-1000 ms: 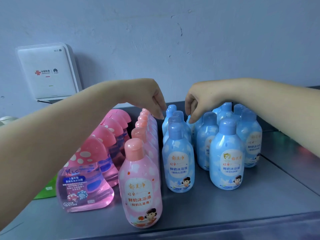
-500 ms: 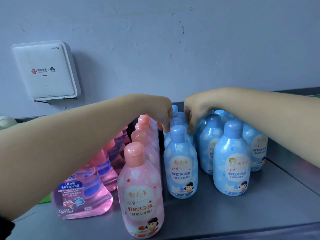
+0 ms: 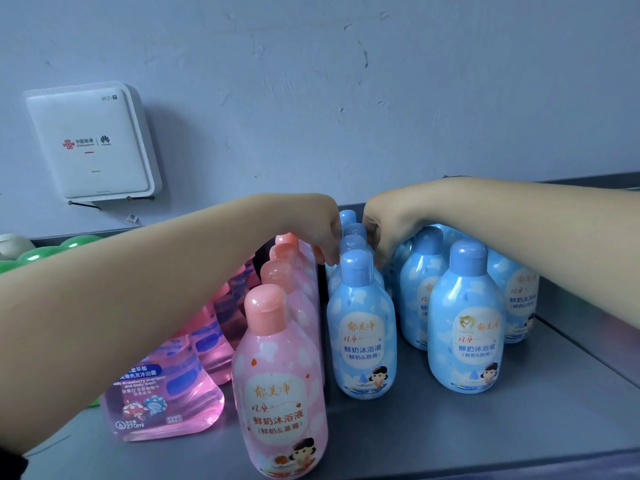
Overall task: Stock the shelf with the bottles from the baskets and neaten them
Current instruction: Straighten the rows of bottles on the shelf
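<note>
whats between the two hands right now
Head view: the blue bottle row's caps stand between the left hand and right hand.

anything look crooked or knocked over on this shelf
Nothing is tipped or spilled. The right-hand blue bottles stand in a loose, staggered cluster, unlike the straight pink row. Both hands, left and right, reach into the blue file between them.
</note>
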The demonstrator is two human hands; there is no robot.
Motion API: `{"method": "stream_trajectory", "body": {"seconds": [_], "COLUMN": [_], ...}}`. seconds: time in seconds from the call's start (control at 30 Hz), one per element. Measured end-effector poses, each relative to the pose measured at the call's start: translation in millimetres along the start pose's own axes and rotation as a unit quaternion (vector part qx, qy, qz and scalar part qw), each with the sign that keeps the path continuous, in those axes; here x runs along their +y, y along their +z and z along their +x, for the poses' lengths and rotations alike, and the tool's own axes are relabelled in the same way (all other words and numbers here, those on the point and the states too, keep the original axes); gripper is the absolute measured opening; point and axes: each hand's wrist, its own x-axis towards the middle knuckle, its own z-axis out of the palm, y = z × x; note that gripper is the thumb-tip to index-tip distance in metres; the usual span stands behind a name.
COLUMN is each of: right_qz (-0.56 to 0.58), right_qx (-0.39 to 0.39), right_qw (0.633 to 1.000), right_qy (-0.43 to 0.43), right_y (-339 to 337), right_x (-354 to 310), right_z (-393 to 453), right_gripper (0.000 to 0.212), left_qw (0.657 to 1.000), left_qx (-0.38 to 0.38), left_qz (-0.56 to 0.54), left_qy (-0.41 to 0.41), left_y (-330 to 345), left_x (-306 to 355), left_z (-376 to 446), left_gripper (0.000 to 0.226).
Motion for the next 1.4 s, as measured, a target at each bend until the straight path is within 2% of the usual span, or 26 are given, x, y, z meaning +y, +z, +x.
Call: {"method": "stream_trajectory", "body": {"seconds": [0.27,0.4,0.5,0.6,0.67,0.8,1.03,1.17,1.27,1.4], "right_qz": [0.004,0.027,0.037,0.057,0.073,0.102,0.086,0.068,0.074,0.075], "right_qx": [0.011,0.013,0.002,0.004,0.024,0.065,0.067,0.082,0.093,0.097], "right_qw": [1.000,0.999,0.999,0.998,0.996,0.990,0.989,0.989,0.987,0.987], "right_qy": [-0.017,-0.021,-0.026,-0.037,-0.045,-0.072,-0.099,-0.106,-0.107,-0.105], "right_y": [2,0,0,0,-2,-7,-4,-4,-2,-1], "right_x": [-1,-1,0,1,2,4,1,-3,-2,-1], "right_z": [0,-3,-3,-1,-1,-1,5,6,8,9], "right_gripper": [0.026,0.025,0.022,0.017,0.014,0.020,0.026,0.024,0.022,0.023], "left_qw": [1.000,0.998,0.996,0.997,0.997,0.993,0.989,0.990,0.989,0.988], "left_qx": [-0.006,0.051,0.082,0.075,0.070,0.101,0.113,0.113,0.111,0.113], "left_qz": [-0.014,-0.040,-0.011,-0.012,-0.031,-0.059,-0.096,-0.081,-0.096,-0.102], "left_qy": [-0.006,-0.014,-0.034,-0.023,-0.006,0.006,-0.007,-0.004,-0.005,-0.006], "left_y": [-1,-16,-17,-8,-4,1,1,0,0,0], "left_x": [-1,-14,-18,-19,-18,-16,-18,-19,-19,-18], "left_z": [-1,2,10,17,19,24,29,31,30,31], "left_gripper": [0.005,0.014,0.019,0.039,0.042,0.035,0.009,0.019,0.009,0.009]}}
